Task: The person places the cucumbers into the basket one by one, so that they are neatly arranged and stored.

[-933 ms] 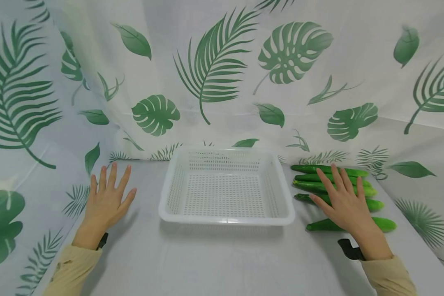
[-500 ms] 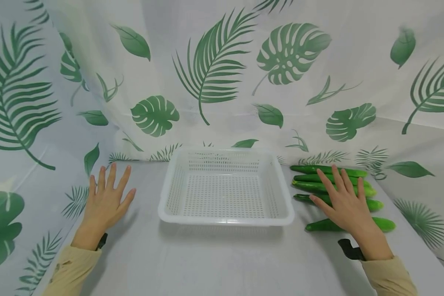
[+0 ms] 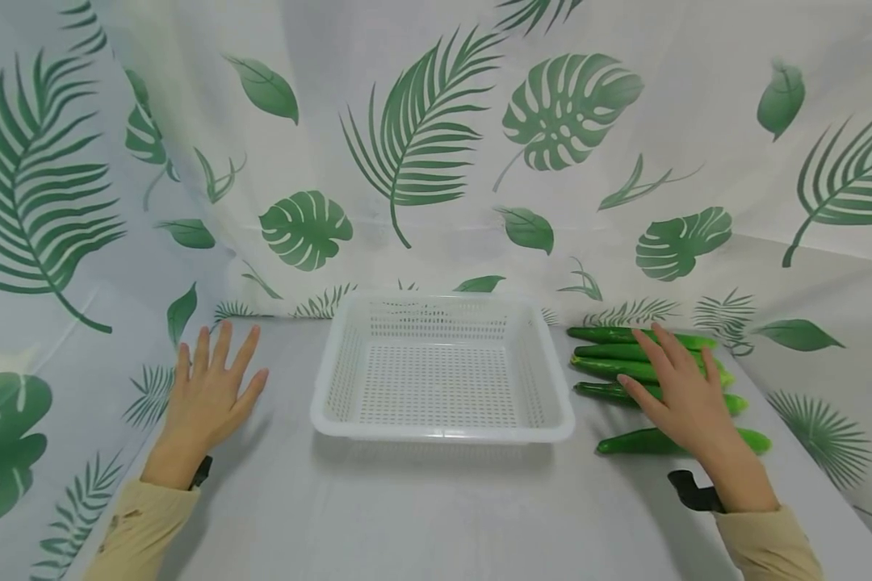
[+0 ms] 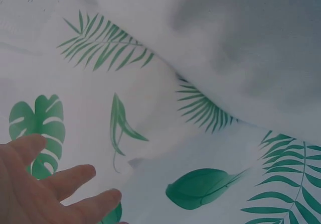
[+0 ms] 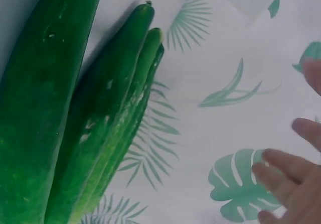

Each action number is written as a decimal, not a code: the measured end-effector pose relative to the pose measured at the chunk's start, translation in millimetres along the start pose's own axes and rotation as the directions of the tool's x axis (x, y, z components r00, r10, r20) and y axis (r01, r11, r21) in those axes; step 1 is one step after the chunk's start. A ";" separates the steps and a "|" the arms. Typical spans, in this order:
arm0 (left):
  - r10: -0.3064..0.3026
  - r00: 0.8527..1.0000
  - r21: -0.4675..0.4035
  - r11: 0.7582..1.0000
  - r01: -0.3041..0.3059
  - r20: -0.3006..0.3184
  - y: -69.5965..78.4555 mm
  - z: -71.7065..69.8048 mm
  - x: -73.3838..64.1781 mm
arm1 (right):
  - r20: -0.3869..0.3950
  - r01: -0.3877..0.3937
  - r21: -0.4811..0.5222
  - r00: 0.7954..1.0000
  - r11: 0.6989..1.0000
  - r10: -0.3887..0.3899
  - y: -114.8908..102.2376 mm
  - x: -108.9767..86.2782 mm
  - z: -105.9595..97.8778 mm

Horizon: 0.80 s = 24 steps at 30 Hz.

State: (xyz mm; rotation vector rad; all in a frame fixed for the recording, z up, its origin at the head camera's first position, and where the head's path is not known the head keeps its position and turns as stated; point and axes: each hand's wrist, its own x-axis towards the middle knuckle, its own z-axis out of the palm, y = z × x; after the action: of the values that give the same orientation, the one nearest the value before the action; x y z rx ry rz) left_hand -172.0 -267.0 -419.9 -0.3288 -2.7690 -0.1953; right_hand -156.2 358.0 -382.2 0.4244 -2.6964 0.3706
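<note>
A white plastic basket (image 3: 443, 433) with perforated sides and floor stands in the middle of the table, nothing inside it. To its right lie several long green cucumbers (image 3: 632, 442), roughly side by side. My right hand (image 3: 686, 403) is over them, fingers extended, holding nothing, and it hides part of several. In the right wrist view the cucumbers (image 5: 35, 98) fill the left side, while fingers (image 5: 291, 176) show at the lower right. Left of the basket, my left hand (image 3: 207, 403) is spread and holds nothing. Its fingers (image 4: 70, 181) reach into the left wrist view.
Behind the basket rises a white curtain (image 3: 421, 234) with green leaf prints, which also runs down both sides. A pale cover lies over the table (image 3: 407, 516). Each wrist wears a black strap mount (image 3: 693, 492) below the sleeve cuff.
The right hand has shifted slightly and its fingers look less spread. The head view has tilted a little. Left hand, basket and cucumbers stay in place.
</note>
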 end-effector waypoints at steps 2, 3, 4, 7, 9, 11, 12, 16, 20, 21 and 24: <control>0.004 1.000 -0.004 1.000 -0.004 0.000 1.0 -0.8 0.9 | -0.091 0.038 0.067 0.995 0.997 -0.032 1.9 1.6 -0.9; 0.008 1.000 -0.009 1.000 -0.008 -0.006 1.9 -1.1 1.4 | -0.126 0.049 0.110 0.991 0.993 -0.035 2.7 1.9 -2.2; 0.011 1.000 -0.015 1.000 -0.011 -0.011 2.8 -1.3 1.9 | -0.158 0.055 0.145 0.987 0.988 -0.032 3.2 1.9 -4.0; 0.019 0.999 -0.037 0.999 -0.020 -0.038 7.1 -1.7 4.4 | -0.253 0.040 0.234 0.967 0.971 0.022 5.5 -0.2 -11.4; 0.023 0.998 -0.051 0.998 -0.026 -0.051 11.4 -1.5 6.0 | -0.295 0.005 0.291 0.952 0.957 0.085 8.3 -3.5 -16.8; 0.023 0.998 -0.062 0.998 -0.026 -0.054 16.1 -0.9 7.5 | -0.335 -0.051 0.313 0.928 0.948 0.160 13.3 -7.5 -21.5; 0.023 0.998 -0.069 0.997 -0.026 -0.053 18.2 -0.2 8.2 | -0.347 -0.082 0.331 0.916 0.940 0.203 16.2 -9.6 -23.9; 0.029 0.998 -0.095 0.995 -0.034 -0.054 26.7 3.7 10.0 | -0.342 -0.241 0.449 0.843 0.860 0.415 29.9 -18.7 -31.1; 0.043 0.997 -0.115 0.992 -0.050 -0.060 35.5 7.6 11.2 | -0.334 -0.315 0.576 0.751 0.754 0.569 47.7 -28.2 -31.4; 0.048 0.997 -0.121 0.991 -0.055 -0.061 37.9 8.7 11.5 | -0.341 -0.318 0.594 0.733 0.739 0.589 52.7 -30.7 -30.5; 0.063 0.996 -0.145 0.987 -0.071 -0.061 45.9 11.6 11.9 | -0.355 -0.330 0.632 0.681 0.701 0.641 66.9 -38.0 -26.6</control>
State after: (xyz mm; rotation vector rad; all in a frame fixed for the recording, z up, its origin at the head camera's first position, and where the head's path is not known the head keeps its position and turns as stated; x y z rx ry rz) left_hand -175.1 -218.4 -422.2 -0.4465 -2.6895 -0.3867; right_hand -136.8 436.9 -387.2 -0.3073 -2.0359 1.2117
